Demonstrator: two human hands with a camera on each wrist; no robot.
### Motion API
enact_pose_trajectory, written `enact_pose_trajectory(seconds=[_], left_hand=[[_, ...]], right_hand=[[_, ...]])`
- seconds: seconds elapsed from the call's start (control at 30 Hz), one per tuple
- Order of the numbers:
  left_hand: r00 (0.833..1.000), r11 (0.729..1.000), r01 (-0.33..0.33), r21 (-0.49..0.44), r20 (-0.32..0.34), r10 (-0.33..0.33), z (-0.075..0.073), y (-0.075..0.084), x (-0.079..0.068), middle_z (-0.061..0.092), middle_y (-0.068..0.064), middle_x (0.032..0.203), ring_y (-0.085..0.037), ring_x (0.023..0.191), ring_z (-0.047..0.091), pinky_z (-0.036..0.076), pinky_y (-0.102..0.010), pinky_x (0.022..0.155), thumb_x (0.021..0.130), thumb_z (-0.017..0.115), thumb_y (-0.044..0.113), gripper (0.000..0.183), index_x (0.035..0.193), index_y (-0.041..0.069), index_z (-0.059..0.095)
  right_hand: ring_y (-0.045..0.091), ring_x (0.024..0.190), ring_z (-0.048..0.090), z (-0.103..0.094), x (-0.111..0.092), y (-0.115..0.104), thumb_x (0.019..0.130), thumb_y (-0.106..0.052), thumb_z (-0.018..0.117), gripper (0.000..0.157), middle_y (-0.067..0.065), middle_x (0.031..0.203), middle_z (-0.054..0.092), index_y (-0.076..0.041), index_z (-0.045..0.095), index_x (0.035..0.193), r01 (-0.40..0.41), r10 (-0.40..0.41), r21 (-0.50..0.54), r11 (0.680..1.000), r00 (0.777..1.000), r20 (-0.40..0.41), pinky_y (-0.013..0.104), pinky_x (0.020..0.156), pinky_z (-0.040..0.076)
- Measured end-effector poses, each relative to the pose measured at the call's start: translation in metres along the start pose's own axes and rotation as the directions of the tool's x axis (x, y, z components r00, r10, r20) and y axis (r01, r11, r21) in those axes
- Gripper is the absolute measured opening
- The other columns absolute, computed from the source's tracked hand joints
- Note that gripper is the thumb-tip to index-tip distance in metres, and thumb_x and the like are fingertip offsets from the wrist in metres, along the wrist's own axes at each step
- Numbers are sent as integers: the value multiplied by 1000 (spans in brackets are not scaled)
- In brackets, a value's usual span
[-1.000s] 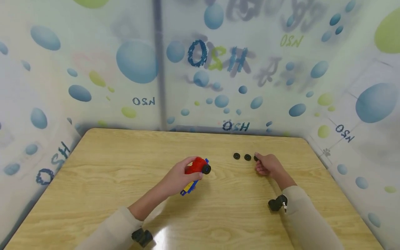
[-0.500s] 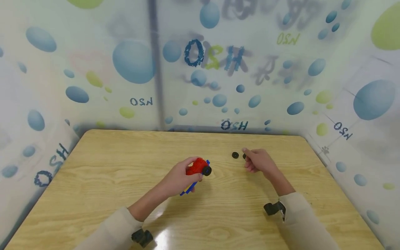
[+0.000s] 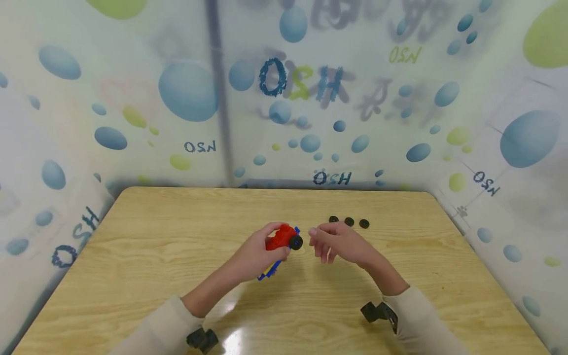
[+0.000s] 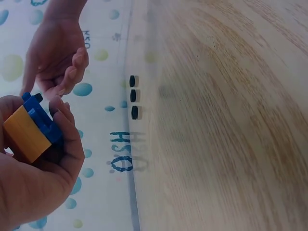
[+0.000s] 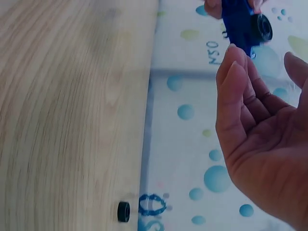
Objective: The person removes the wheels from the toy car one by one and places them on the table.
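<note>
My left hand grips a small toy car of red, yellow and blue blocks, held above the table. One black wheel sits on its side, facing my right hand. The left wrist view shows the car's yellow block and blue part between thumb and fingers. Just right of the car hovers my right hand, its fingers loosely bent. In the right wrist view, nothing lies between the thumb and fingers of that hand, and the fingertips overlap the blue underside of the car.
Three loose black wheels, the left one, the middle one and the right one, lie in a row on the wooden table, beyond my right hand. A patterned wall stands behind the table's back edge.
My right hand has moved left from the row of wheels toward the toy car, its fingers loosening. All three loose wheels still lie on the table. The left hand keeps its hold, nearly still.
</note>
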State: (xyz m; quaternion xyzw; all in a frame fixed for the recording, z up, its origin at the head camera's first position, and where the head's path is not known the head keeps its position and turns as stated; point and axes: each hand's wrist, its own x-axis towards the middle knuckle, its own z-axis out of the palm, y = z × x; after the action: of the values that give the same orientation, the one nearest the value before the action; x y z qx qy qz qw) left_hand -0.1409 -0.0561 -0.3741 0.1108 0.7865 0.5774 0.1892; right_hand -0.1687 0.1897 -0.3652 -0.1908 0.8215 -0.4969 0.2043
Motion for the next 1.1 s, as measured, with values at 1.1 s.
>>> enact_pose_trajectory(seconds=[1.1], left_hand=[[851, 627, -314, 713, -81, 519, 2, -17, -8, 62, -7, 87, -12, 60, 53, 48, -23, 53, 90, 64, 17, 51, 135, 6, 42]], right_hand=[[14, 45, 43, 68, -2, -23, 98, -38, 57, 45, 5, 53, 48, -2, 58, 71, 47, -31, 95, 994, 985, -172, 25, 43, 38]])
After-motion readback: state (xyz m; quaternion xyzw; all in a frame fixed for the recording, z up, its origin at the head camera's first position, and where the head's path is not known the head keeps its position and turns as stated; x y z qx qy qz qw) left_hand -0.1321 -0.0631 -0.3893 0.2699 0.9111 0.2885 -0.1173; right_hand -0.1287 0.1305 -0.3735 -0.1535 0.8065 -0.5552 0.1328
